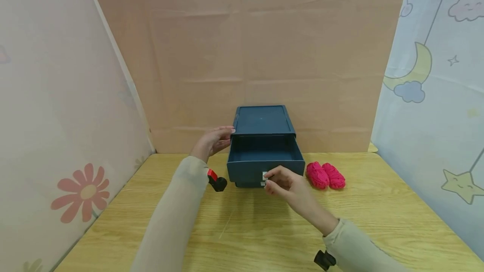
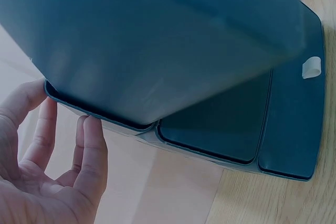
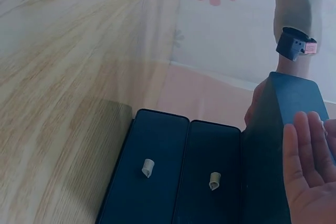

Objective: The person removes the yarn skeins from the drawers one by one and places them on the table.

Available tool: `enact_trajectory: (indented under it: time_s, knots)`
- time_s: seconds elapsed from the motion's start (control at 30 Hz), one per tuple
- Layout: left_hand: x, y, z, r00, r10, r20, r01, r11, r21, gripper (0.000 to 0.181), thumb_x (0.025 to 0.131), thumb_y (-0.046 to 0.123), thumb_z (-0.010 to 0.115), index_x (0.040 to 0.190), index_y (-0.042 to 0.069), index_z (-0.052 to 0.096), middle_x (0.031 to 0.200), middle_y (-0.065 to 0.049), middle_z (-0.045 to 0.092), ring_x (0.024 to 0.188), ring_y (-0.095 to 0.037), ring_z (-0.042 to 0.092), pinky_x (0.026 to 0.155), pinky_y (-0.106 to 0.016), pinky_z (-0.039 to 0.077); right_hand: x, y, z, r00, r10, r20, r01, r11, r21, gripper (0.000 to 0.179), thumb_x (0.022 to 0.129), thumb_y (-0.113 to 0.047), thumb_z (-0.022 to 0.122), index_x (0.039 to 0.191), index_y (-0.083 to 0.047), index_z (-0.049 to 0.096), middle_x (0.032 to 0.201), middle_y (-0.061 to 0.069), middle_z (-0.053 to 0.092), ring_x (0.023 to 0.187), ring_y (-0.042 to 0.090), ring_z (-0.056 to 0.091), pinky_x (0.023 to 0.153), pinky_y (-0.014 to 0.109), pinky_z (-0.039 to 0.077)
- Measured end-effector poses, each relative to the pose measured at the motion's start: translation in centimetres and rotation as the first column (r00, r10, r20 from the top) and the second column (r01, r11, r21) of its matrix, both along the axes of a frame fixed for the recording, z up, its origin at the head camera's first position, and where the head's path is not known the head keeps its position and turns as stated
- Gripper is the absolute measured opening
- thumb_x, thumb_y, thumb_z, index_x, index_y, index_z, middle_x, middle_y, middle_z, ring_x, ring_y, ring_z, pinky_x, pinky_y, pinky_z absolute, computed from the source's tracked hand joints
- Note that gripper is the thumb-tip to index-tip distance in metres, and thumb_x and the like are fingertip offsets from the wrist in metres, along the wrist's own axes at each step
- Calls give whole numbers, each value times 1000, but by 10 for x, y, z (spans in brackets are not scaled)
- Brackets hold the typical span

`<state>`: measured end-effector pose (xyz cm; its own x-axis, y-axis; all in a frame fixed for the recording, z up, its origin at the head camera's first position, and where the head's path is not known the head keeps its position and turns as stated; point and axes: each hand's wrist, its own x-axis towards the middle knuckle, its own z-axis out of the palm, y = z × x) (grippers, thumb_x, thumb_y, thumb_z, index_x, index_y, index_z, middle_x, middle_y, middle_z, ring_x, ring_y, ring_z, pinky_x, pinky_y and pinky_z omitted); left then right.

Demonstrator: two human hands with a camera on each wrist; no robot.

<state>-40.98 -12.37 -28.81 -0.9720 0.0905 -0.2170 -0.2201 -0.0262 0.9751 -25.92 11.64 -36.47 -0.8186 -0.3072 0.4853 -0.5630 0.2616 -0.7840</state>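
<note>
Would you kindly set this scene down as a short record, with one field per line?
Cabinet: blue cabinet standing on the wooden table
Top drawer: top drawer pulled partly out, nothing visible inside
Lower drawers: two lower drawers, both closed, each with a white loop on its front
Left hand: left hand touching the cabinet's left side, near its front edge
Right hand: right hand pinching the white tab on the top drawer's front
Yarn: two pink yarn bundles side by side, right of the cabinet
</note>
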Motion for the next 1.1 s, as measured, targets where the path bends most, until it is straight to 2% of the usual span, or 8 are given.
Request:
enact_trajectory:
  time_s: [0.2,0.37,0.53,0.63,0.8,1.0,1.1]
  knots:
    - [1,1,0,1000,2,7,-2,1000,2,32,87,24,73,117,15,69,111,-7,63,82,-12,66,94,-28,52,-3,-3,-2,1000,-9,-17,8,1000,-19,14,93,-12,64,106,-7,63,87,10,71,75,20,70,72,24,59]
    - [2,0,1,1000,3,7,-3,1000,-2,33,86,24,74,118,15,68,113,-7,62,80,-12,66,94,-27,52,-7,-4,0,1000,-7,-14,7,1000,-28,13,94,-13,63,106,-7,63,87,12,71,74,20,70,71,26,60]
    - [2,-1,1,1000,-4,9,4,1000,5,35,86,24,75,119,15,68,110,-6,61,76,-11,65,83,-22,56,-12,-6,3,999,-26,21,27,999,-35,14,94,-13,62,106,-8,62,87,10,71,75,21,70,71,29,60]
    - [2,0,1,1000,-7,10,7,1000,8,35,86,24,75,119,15,67,109,-6,60,74,-10,65,79,-20,56,-18,-6,5,999,-24,34,26,999,-44,14,94,-14,62,107,-7,62,86,12,71,75,25,70,70,30,61]
    - [3,1,1,1000,-11,7,11,1000,-5,35,86,24,74,120,16,67,115,-7,59,79,-11,65,83,-21,55,-30,-4,7,998,-14,61,17,999,-46,17,95,-15,61,107,-4,62,87,16,70,75,23,70,69,30,60]
    - [5,1,1,1000,-15,-10,15,1000,-21,38,87,24,73,123,15,66,115,-7,58,80,-12,62,71,-16,56,-45,-3,13,992,-38,124,42,999,-30,20,96,-17,60,110,-4,60,94,17,70,80,22,69,71,30,60]
    - [7,1,2,999,-24,-21,24,999,-28,39,88,23,72,125,15,64,112,-6,57,80,-11,61,69,-16,56,-52,-3,15,991,-39,131,43,999,-28,21,97,-16,59,112,-2,59,96,17,70,83,23,68,74,30,60]
